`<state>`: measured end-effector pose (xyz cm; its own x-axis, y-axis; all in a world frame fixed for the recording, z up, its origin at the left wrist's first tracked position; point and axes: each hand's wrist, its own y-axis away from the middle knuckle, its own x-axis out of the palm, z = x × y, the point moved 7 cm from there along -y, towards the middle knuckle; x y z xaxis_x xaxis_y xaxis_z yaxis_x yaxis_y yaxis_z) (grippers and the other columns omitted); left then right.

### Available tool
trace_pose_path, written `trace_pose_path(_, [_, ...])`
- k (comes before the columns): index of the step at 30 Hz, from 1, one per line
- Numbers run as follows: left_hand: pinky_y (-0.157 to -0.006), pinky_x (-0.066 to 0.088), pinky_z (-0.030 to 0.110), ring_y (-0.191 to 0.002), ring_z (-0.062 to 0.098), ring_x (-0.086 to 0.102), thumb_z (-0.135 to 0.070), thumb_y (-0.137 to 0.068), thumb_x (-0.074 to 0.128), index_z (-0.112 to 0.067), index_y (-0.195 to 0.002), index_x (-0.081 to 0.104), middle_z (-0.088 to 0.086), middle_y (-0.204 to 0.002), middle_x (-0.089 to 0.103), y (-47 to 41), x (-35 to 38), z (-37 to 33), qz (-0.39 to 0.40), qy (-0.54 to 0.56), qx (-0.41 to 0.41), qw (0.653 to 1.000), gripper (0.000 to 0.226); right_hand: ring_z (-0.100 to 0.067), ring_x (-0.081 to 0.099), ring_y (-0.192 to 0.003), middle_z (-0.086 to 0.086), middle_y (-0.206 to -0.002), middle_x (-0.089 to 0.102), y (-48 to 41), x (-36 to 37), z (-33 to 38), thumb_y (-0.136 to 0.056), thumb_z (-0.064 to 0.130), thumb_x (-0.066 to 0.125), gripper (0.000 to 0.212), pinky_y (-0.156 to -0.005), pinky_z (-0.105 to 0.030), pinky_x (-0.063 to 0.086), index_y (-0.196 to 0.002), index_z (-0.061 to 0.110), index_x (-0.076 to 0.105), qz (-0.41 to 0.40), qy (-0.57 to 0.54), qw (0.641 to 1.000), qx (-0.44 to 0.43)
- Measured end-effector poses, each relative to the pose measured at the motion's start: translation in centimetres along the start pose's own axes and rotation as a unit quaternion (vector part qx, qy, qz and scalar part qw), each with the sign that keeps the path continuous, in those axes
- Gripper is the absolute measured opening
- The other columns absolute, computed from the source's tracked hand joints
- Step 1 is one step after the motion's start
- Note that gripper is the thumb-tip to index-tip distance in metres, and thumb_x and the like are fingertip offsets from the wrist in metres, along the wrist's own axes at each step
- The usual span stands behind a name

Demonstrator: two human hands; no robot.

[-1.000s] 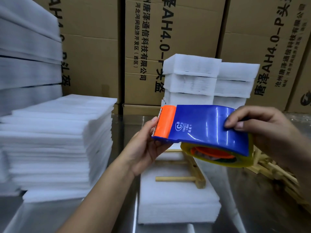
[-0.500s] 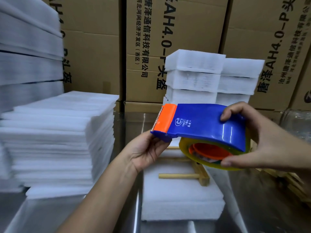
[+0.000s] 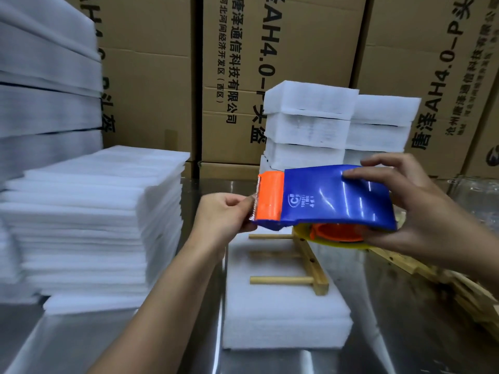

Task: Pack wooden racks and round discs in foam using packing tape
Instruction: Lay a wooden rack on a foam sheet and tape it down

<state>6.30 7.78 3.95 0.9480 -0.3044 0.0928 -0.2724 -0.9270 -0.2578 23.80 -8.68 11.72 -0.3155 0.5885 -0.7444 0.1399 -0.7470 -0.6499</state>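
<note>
- Your right hand (image 3: pixel 413 211) grips the blue tape dispenser (image 3: pixel 332 201) in the middle right of the frame. The fingers curl over its top and the thumb sits beneath, against the yellow tape roll (image 3: pixel 334 240).
- Only the lower edge of that roll and its orange core show; the dispenser's cover hides the rest.
- Your left hand (image 3: pixel 224 214) is curled, with thumb and fingertips pinching at the toothed edge by the dispenser's orange end. Blur keeps you from telling whether they hold the tape's loose end or the blade itself.
- The dispenser is held in the air above a wooden rack (image 3: pixel 313 263), which lies on a white foam pad (image 3: pixel 283 319) on the steel worktop (image 3: pixel 399 319), lower centre.
- The rack's far end is hidden behind the dispenser; three pegs stick out to its left.
- More wooden racks (image 3: pixel 464 290) lie at the lower right, partly behind your right forearm and cut off by the frame edge.
- A stack of flat foam sheets (image 3: pixel 89 225) fills the left side, smeared by motion, with its left part out of frame.
- Foam-wrapped bundles (image 3: pixel 307 125) stand stacked in two columns behind the dispenser, which covers their lowest layers.
- Printed cardboard boxes (image 3: pixel 151 85) form the back wall.
- A clear object (image 3: pixel 478 195) at the right edge is too indistinct to name.
</note>
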Motion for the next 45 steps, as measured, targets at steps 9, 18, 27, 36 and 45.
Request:
trace_pose_path(9, [-0.048,0.041,0.027,-0.049,0.014,0.055,-0.032,-0.09,0.06,-0.018,-0.051,0.057,-0.002,-0.049,0.057,3.9,-6.4,-4.3,-0.167,-0.445,0.172,0.863,0.041,0.001,0.056,-0.111,0.014,-0.127,0.047,2.3,-5.1,-11.3,-0.055,0.036,0.087,0.076,-0.088,-0.01,0.047,-0.122,0.051,0.055,0.001,-0.063,0.995,0.076])
trace_pose_path(18, [-0.058,0.029,0.029,-0.064,0.027,0.044,-0.018,-0.092,0.054,-0.015,-0.057,0.031,0.001,-0.061,0.04,2.4,-5.5,-0.7,-0.094,-0.693,0.1,0.708,0.043,0.008,0.055,-0.103,0.027,-0.113,0.048,3.2,-2.7,-13.4,-0.062,0.002,0.083,0.077,-0.079,-0.003,0.045,-0.115,0.052,0.06,-0.007,-0.11,0.99,0.083])
trace_pose_path(27, [-0.072,0.039,0.028,-0.103,0.025,0.06,-0.032,-0.099,0.04,-0.014,-0.103,0.057,0.006,-0.111,0.064,3.5,-4.7,7.5,0.033,-0.68,-0.048,0.731,0.026,0.003,0.06,-0.102,0.022,-0.122,0.045,6.6,2.5,-17.2,-0.064,-0.003,0.079,0.08,-0.068,-0.021,0.056,-0.125,0.044,0.056,0.068,-0.14,0.976,0.152])
trace_pose_path(36, [-0.069,0.038,0.031,-0.107,0.024,0.056,-0.026,-0.094,0.042,-0.017,-0.114,0.035,0.003,-0.118,0.05,4.0,-3.0,9.7,0.072,-0.739,-0.029,0.669,0.023,-0.004,0.066,-0.096,0.019,-0.126,0.046,8.4,5.1,-17.7,-0.068,-0.006,0.077,0.077,-0.066,-0.027,0.059,-0.123,0.043,0.057,0.067,-0.218,0.954,0.193])
trace_pose_path(45, [-0.109,0.024,0.034,-0.137,0.012,0.029,-0.064,-0.09,0.027,-0.032,-0.147,0.021,-0.01,-0.152,0.028,2.4,3.3,-0.2,0.09,-0.513,0.169,0.837,0.066,-0.006,0.067,-0.09,0.015,-0.123,0.047,8.0,5.5,-15.8,-0.074,-0.011,0.07,0.074,-0.064,-0.028,0.058,-0.107,0.054,0.059,0.088,-0.27,0.93,0.232])
